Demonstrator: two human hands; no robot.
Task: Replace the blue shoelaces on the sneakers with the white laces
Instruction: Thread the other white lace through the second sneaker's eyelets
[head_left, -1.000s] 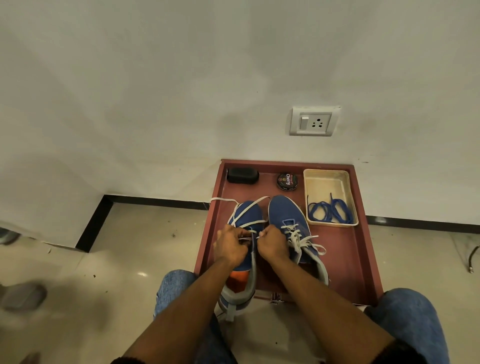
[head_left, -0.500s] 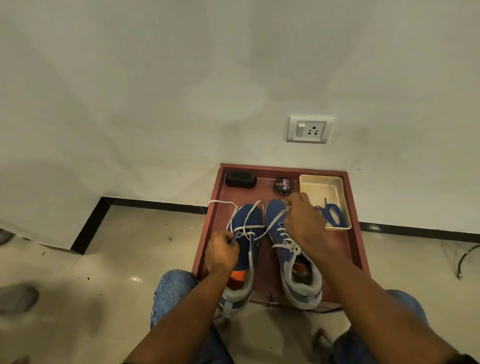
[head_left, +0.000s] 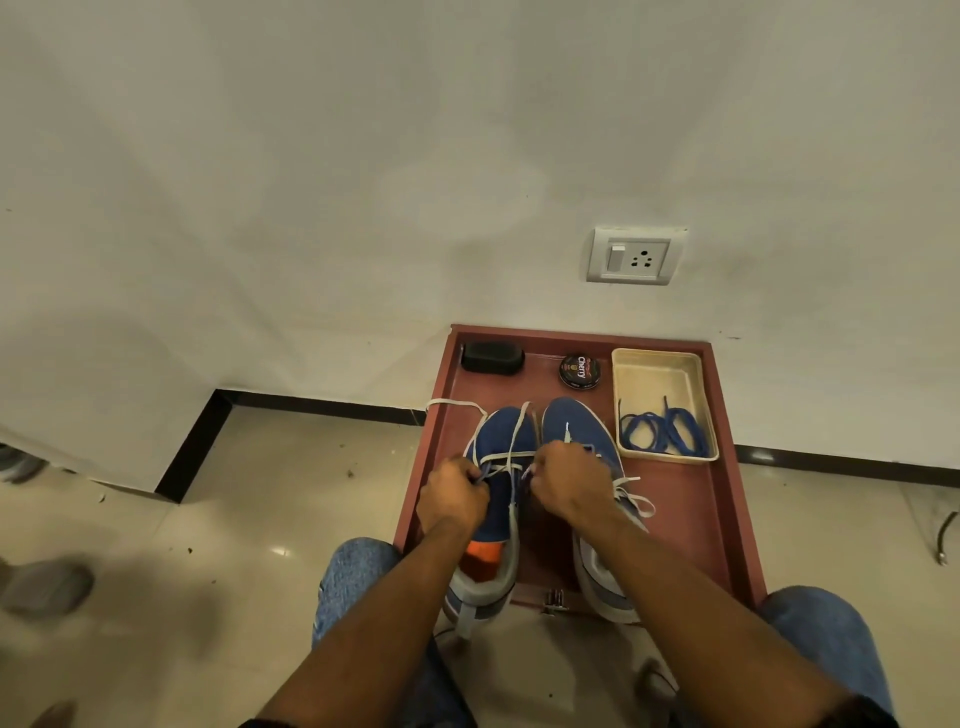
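Head view looks down on two hands working at the lacing of the left sneaker, a blue shoe with an orange insole that stands toe-away on a red-brown tray. The left hand sits at the left edge of the eyelet rows, fingers curled in and pinching the white lace where it crosses the tongue. The right hand is just across the tongue from it, knuckles up, fingers also curled onto the same lace at the right eyelet row; the exact strand under its fingertips is hidden. From the pinch, two loose lace ends run away over the toe, and one of them trails leftward past the tray's edge. Immediately right of the right hand lies the right sneaker, touching or nearly touching its partner, already threaded in white with a tied bow showing just beyond the wrist. Farther right and away from the grip, a cream tray holds the blue shoelaces in a loose coil. Beyond the toes, near the wall, stand a round polish tin and a black brush. A wall socket is above them. Blue-jeaned knees flank the near end of the tray.
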